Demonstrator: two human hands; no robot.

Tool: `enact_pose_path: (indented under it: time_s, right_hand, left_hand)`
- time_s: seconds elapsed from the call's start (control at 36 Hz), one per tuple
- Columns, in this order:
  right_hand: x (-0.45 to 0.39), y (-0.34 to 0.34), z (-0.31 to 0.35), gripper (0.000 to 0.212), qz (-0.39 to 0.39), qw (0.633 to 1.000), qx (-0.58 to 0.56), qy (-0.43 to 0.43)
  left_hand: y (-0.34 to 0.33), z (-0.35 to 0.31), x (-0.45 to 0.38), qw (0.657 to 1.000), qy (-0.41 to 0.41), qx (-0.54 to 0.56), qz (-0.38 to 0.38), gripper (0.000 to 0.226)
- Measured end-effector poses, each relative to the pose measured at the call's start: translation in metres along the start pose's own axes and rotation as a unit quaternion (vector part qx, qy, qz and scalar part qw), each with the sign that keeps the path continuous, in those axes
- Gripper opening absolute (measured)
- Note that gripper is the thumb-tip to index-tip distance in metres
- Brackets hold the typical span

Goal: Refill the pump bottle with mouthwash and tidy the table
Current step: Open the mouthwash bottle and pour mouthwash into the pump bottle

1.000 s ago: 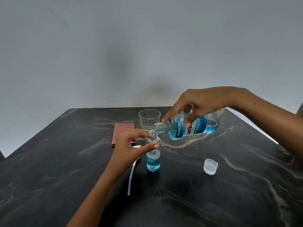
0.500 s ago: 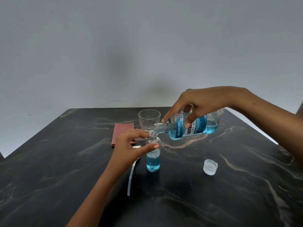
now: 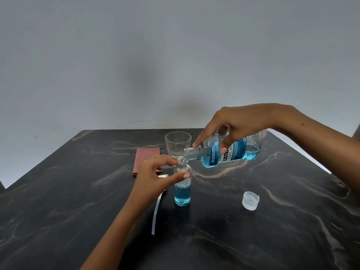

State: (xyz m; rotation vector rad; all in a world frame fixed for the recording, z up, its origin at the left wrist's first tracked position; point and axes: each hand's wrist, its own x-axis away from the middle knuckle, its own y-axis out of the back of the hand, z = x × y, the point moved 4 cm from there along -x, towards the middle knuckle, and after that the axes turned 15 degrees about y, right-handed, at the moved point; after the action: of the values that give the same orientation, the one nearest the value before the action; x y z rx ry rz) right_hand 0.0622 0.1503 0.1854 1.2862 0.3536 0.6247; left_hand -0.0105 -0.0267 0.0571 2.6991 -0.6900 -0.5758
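At frame centre, my right hand (image 3: pixel 241 123) tips a mouthwash bottle (image 3: pixel 229 152), label reading "COOL MI", neck over the small pump bottle (image 3: pixel 182 184), which my left hand (image 3: pixel 155 178) grips upright on the dark surface (image 3: pixel 78 191). Its clear cap (image 3: pixel 250 201) lies lower right.

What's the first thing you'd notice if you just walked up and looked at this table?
Probably the bright blue mouthwash: the right hand tips the big mouthwash bottle sideways over the middle of the dark table, its mouth at the neck of the small pump bottle. The left hand steadies that little bottle, which stands upright and is partly filled with blue. A clear cap lies by itself to the right.
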Motion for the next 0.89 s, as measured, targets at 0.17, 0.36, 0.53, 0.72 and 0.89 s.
enact_pose_path:
  time_s: [0.17,0.36,0.53,0.72,0.89]
  right_hand:
    - [0.0001,0.0000,-0.0015,0.053,-0.010,1.000,0.001,0.007]
    - [-0.0008,0.0003,-0.0011,0.053,-0.009,1.000,0.001,0.009]
    - [-0.0015,0.0003,-0.0024,0.053,-0.007,1.000,0.002,0.006]
    - [-0.0026,0.0006,-0.0022,0.054,-0.007,1.000,0.004,0.005]
    - [-0.0029,0.0013,0.0003,0.054,0.000,1.000,0.010,0.002]
  left_hand:
    - [-0.0005,-0.0001,0.0002,1.000,0.004,-0.002,0.002,0.052]
    - [-0.0007,-0.0006,0.0002,1.000,0.005,-0.005,0.003,0.042]
    - [-0.0003,-0.0013,0.0007,1.000,-0.001,-0.008,0.002,0.042]
    - [-0.0001,-0.0022,0.0005,1.000,-0.005,-0.012,0.000,0.043]
    - [-0.0003,-0.0035,0.0006,1.000,-0.005,-0.005,0.004,0.041]
